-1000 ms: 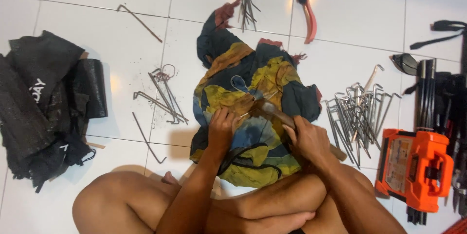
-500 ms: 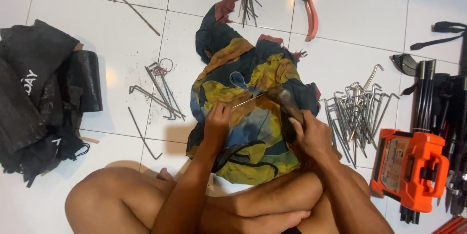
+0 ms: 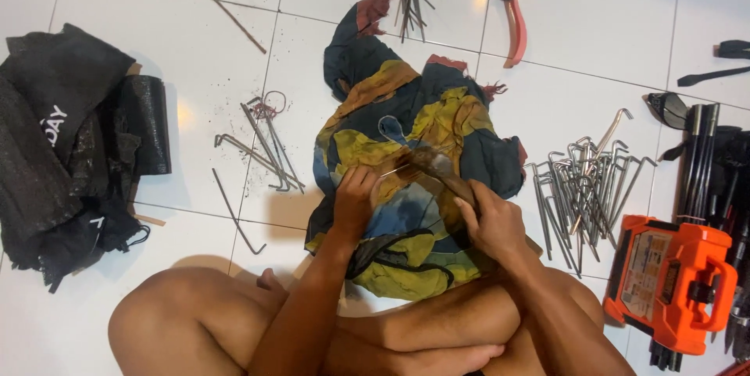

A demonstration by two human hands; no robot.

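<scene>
My right hand (image 3: 494, 223) has slid the brush (image 3: 437, 169) up the cloth (image 3: 406, 188). My left hand (image 3: 355, 202) has shifted slightly toward it.

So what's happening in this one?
A person sits cross-legged on a white tiled floor over a colourful cloth. The right hand grips a hammer, blurred; the left hand holds a thin metal rod against the cloth. A pile of metal pegs lies to the right, an orange tool beyond.
</scene>
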